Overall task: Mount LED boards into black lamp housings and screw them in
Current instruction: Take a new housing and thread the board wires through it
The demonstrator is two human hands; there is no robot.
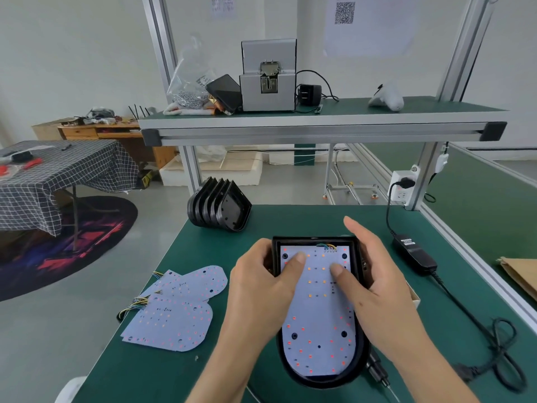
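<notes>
Views: one only, a wide-angle head camera; no second view shares the scene.
Position: above the near edge of the green table [203, 359], at the person's head.
Facing: forward and down, toward the far shelf [319, 123] and the wall behind it.
Nearness: close; the left hand [261, 289] and right hand [374, 274] fill the lower middle, forearms running out of the bottom edge.
Centre: the lamp housing [361, 347], just below mid-frame.
Reach: left takes in the floor and a checked table [58, 175]; right, the frame post [427, 170].
Distortion: straight rails bow toward the edges.
</notes>
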